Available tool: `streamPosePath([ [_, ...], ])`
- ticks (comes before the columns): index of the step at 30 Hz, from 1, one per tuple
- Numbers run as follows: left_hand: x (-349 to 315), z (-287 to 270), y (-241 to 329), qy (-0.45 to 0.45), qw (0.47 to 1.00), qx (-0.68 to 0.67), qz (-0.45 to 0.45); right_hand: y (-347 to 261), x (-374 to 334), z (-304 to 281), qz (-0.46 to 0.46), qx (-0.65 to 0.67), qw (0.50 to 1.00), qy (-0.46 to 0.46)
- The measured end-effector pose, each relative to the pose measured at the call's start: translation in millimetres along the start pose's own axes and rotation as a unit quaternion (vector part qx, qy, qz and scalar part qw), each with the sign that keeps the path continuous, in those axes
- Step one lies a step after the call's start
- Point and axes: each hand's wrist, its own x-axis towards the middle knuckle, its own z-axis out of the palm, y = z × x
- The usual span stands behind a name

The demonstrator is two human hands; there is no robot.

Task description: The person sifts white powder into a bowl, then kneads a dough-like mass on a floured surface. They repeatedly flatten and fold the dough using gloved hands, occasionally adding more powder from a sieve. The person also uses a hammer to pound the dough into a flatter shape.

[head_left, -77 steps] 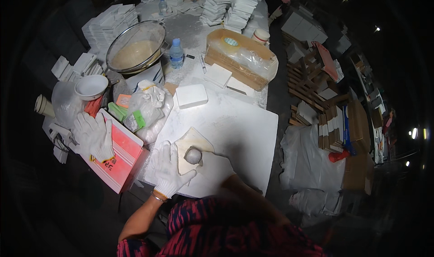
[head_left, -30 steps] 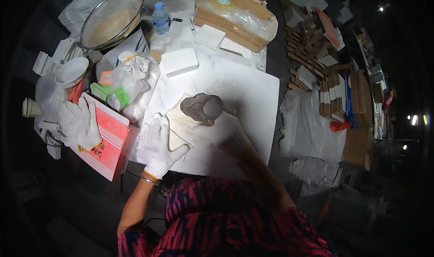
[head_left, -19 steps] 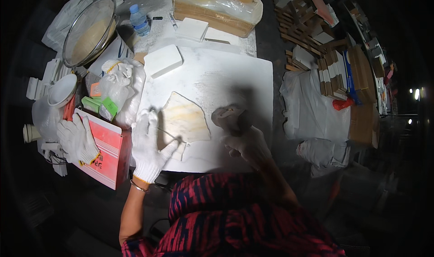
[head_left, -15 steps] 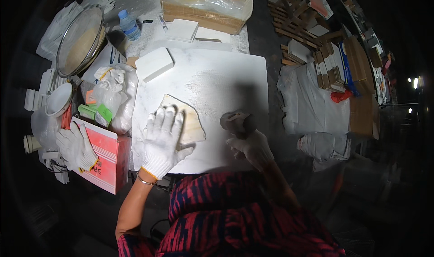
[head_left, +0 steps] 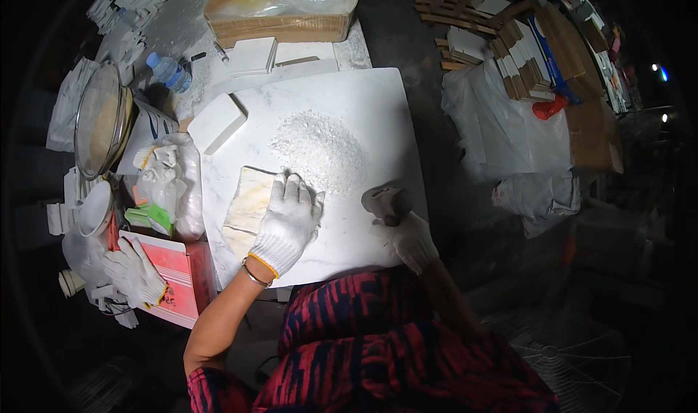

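Note:
My left hand (head_left: 287, 220), in a white knit glove with a yellow cuff edge, lies with its fingers extended close together over the right side of a cream stone piece (head_left: 251, 198). That piece has an irregular outline, and a dark line crosses its lower part. What lies under the palm is hidden. In the shade to the right, my gloved right hand (head_left: 413, 240) is closed around a dark hand tool (head_left: 387, 203) with a blunt, rounded head. The tool is held over the white marbled board (head_left: 356, 246); its exact kind cannot be made out.
White powdery grit (head_left: 320, 147) covers the board's middle. A white block (head_left: 217, 123) rests on its far left corner. Left stand a red box (head_left: 171, 282), gloves (head_left: 136, 271), a sieve (head_left: 99, 122) and a water bottle (head_left: 169, 73). A cardboard box (head_left: 283, 27) sits behind.
The view has shifted and turned. My left hand now lies across the stone piece's right side, and the piece sits turned and farther left. White grit shows more plainly. My right hand keeps the tool.

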Motion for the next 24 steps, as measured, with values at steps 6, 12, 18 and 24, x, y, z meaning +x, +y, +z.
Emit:
streamPosePath([
  [6, 2.4, 9.2, -1.6, 0.020, 0.999, 0.017, 0.026, 17.2, 2.2, -0.1, -0.119, -0.167, 0.978, 0.042],
  [12, -7.9, -10.7, -22.1, 0.095, 0.993, -0.013, 0.067, 29.1, 8.2, -3.0, -0.124, -0.178, 0.976, 0.035],
  [18, -2.5, -40.2, -50.0, 0.061, 0.996, -0.043, 0.045, 38.4, 15.2, -5.0, -0.104, -0.173, 0.979, 0.024],
  [24, 3.9, -8.4, -38.2, 0.047, 0.997, 0.055, 0.025, 48.4, 22.2, -5.6, -0.210, -0.257, 0.943, 0.026],
])
